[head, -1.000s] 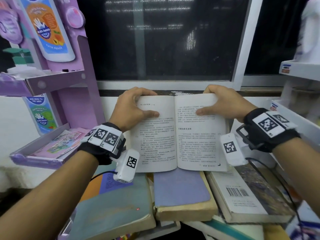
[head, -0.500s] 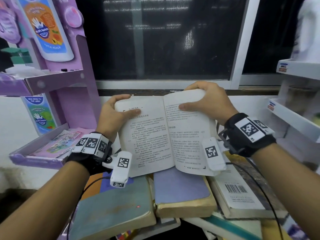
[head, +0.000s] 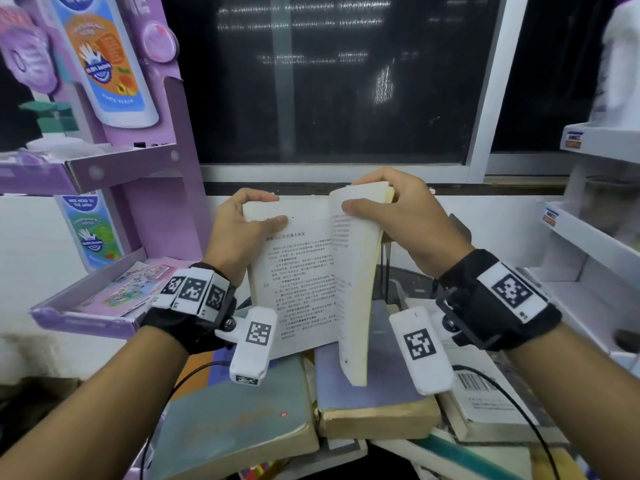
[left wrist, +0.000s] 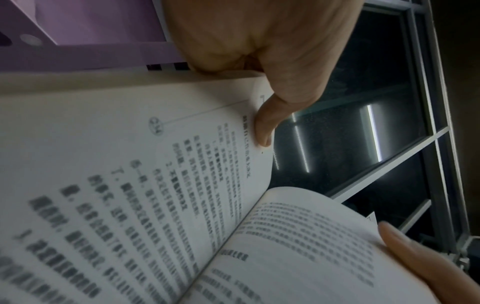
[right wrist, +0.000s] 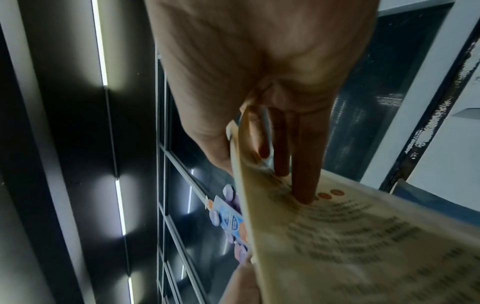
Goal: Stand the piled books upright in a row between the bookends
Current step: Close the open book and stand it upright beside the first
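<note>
A paperback with printed white pages (head: 304,278) is held half closed above a pile of flat books. My left hand (head: 242,230) grips its left half, thumb on the page (left wrist: 263,127) and fingers behind the cover. My right hand (head: 398,216) pinches the right half, which stands nearly edge-on; the right wrist view shows the fingers (right wrist: 303,164) flat on its outer cover. Below lie a grey-green book (head: 235,417), a purple-covered book (head: 374,386) and a barcode-backed book (head: 485,396). No bookends are visible.
A purple cardboard display stand (head: 138,209) with a shelf and a leaflet tray (head: 79,317) rises at the left. A dark window (head: 329,81) fills the back. White shelves (head: 595,237) line the right. More books poke out under the pile at the bottom edge.
The book lay wide open a second ago; my right hand has swung its right half up and leftward, folding it toward the left half. Both hands drifted slightly left.
</note>
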{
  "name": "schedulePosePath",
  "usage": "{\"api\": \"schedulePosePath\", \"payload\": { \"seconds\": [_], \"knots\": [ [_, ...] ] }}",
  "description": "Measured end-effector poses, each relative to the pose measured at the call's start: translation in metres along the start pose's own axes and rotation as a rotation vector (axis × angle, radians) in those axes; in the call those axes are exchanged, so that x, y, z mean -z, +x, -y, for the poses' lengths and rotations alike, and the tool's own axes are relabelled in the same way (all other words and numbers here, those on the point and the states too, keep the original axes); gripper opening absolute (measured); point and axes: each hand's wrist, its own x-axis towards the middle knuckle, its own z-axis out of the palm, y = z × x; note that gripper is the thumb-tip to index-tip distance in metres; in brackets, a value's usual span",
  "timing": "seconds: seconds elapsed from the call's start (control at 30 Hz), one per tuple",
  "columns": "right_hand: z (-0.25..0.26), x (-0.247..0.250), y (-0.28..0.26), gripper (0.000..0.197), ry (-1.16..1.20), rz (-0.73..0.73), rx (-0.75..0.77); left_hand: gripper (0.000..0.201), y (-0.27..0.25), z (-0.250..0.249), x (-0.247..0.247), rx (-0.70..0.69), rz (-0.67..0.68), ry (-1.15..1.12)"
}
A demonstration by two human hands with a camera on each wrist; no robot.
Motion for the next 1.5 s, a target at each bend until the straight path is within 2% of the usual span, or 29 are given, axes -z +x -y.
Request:
{"api": "schedulePosePath", "payload": {
  "seconds": [0.23, 0.33, 0.4, 0.5, 0.57, 0.67, 0.83, 1.0, 1.1, 1.2, 1.3, 1.4, 1.5],
  "knots": [
    [0.010, -0.017, -0.011, 0.036, -0.035, 0.044, 0.071, 0.005, -0.008, -0.021, -0.015, -0.085, 0.122, 0.000],
    [0.009, -0.020, -0.012, 0.040, -0.083, 0.025, 0.107, 0.028, -0.013, -0.029, -0.018, -0.093, 0.202, -0.009],
    [0.008, -0.021, -0.011, 0.051, -0.119, 0.024, 0.120, 0.041, -0.015, -0.033, -0.019, -0.105, 0.260, -0.016],
    [0.006, -0.022, -0.010, 0.054, -0.224, 0.030, 0.142, 0.047, -0.019, -0.037, -0.021, -0.084, 0.306, -0.053],
    [0.004, -0.023, -0.011, 0.052, -0.275, 0.030, 0.154, 0.041, -0.020, -0.038, -0.023, -0.070, 0.310, -0.056],
    [-0.001, -0.026, -0.011, 0.050, -0.301, 0.049, 0.178, 0.020, -0.017, -0.035, -0.023, -0.068, 0.285, -0.059],
    [-0.009, -0.024, -0.003, 0.047, -0.371, 0.021, 0.203, 0.031, -0.016, -0.023, -0.022, -0.073, 0.241, -0.135],
    [-0.021, -0.017, 0.008, 0.053, -0.385, -0.069, 0.182, 0.018, -0.016, -0.010, -0.015, -0.055, 0.152, -0.205],
    [-0.024, -0.009, 0.009, 0.057, -0.293, 0.016, 0.080, 0.016, -0.021, -0.005, -0.012, -0.071, 0.145, -0.285],
    [-0.023, 0.000, 0.006, 0.052, -0.106, 0.212, -0.005, 0.016, -0.022, -0.004, -0.010, -0.108, 0.185, -0.352],
    [-0.016, 0.006, 0.001, 0.044, -0.003, 0.376, -0.020, 0.017, -0.017, -0.004, -0.012, -0.103, 0.236, -0.404],
    [-0.002, 0.012, -0.002, 0.045, -0.024, 0.451, -0.008, 0.017, -0.011, -0.004, -0.018, -0.068, 0.268, -0.445],
    [0.010, 0.016, -0.004, 0.051, -0.144, 0.448, 0.035, 0.019, -0.008, -0.005, -0.029, -0.039, 0.295, -0.477]
  ]
}}
